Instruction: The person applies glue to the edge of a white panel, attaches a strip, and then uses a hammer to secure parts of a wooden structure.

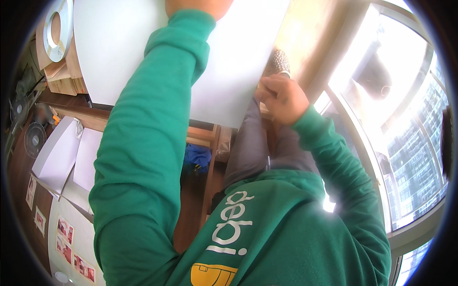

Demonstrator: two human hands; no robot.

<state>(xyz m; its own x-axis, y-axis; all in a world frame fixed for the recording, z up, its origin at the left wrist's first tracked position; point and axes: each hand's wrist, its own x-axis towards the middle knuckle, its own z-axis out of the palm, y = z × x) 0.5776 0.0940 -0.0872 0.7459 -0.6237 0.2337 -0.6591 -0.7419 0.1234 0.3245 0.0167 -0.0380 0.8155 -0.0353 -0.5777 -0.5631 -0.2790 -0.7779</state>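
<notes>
And here's the grip: the right hand (285,100) has its fingers curled in at the white panel's right edge, toward the near right corner, though I can't tell whether they're clamped on it. Up top, the left hand (198,7) is over the panel, its fingers cut off by the view, so no telling what they do! The big white panel (229,81) lies flat across a wooden frame (88,117). Past its near left corner, an open white box (55,152). Beside the left edge, a white ring-shaped roll (66,31). Smallest, a blue bundle (197,155), below the near edge.
</notes>
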